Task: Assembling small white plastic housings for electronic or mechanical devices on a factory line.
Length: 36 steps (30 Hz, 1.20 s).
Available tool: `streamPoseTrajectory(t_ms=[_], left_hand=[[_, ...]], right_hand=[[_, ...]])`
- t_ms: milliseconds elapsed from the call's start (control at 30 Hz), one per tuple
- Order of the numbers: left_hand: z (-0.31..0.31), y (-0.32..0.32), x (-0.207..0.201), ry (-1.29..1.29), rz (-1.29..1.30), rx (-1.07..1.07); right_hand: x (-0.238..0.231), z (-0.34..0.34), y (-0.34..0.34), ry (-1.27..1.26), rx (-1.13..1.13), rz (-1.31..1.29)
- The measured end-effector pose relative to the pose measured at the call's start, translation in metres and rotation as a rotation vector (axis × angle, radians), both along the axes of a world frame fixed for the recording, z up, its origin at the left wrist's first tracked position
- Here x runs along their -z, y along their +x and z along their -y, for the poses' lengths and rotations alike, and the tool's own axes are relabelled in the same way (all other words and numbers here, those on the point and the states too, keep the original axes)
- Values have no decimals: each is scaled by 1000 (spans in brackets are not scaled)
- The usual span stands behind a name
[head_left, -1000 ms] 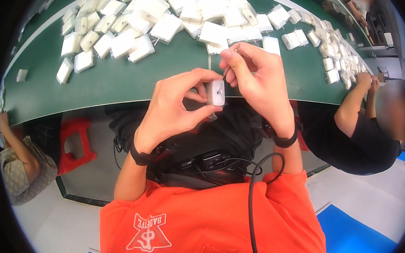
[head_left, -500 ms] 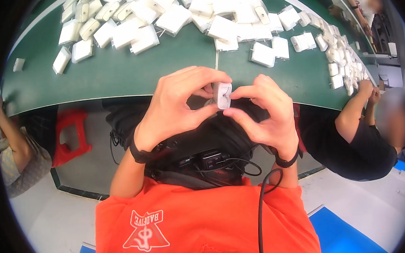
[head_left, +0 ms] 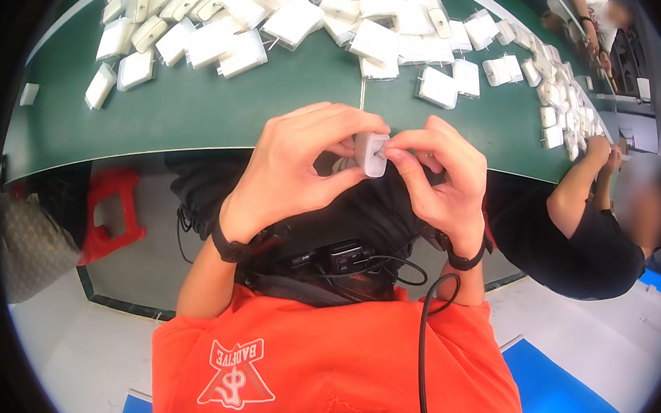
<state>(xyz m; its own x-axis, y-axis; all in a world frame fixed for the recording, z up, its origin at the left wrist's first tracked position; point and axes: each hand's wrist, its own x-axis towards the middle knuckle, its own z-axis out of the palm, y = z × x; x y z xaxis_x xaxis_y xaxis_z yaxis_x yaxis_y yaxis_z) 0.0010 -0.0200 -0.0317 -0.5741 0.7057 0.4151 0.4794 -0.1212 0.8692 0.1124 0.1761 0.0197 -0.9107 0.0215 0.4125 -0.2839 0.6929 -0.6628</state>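
Observation:
My left hand (head_left: 297, 159) grips a small white rectangular casing (head_left: 374, 157) between thumb and fingers, its end face turned to the right. At the middle of that face, the thumb and forefinger of my right hand (head_left: 443, 171) are pinched together. What lies between those fingertips is too small and too covered to make out. Both hands are just off the near edge of the green table (head_left: 211, 111), over my lap. Beyond them lies a loose heap of similar white casings (head_left: 293, 23), several with thin metal pins or wires sticking out of clear film.
More casings (head_left: 563, 109) are piled along the right, near the arms of a co-worker (head_left: 574, 222) in black. A lone white piece (head_left: 29, 94) lies far left. A red stool (head_left: 115, 212) stands under the table's left side. A black cable (head_left: 424, 345) runs over my orange shirt.
My right thumb and forefinger, apart at the casing's end before, have come together at its middle. Casing and hands have shifted slightly right. The co-worker's arm at the far left has gone from view.

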Motion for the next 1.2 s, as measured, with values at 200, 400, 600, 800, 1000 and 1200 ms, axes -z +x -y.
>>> streamPoseTrajectory(t_ms=[200,400,600,800,1000,1200], left_hand=[[1,0,0,-17,5,3],[0,1,-3,7,8,-5],[-1,0,-3,3,-26,-18],[0,2,-3,8,-11,-23],[-1,2,-3,-4,-27,-20],[-1,2,-3,13,-13,-24]], right_hand=[[-2,2,-4,-5,-42,0],[-10,5,5,69,52,5],[-8,17,7,140,117,-98],[-4,20,13,375,104,-269],[0,17,12,389,8,-268],[-17,11,11,96,111,-21]])
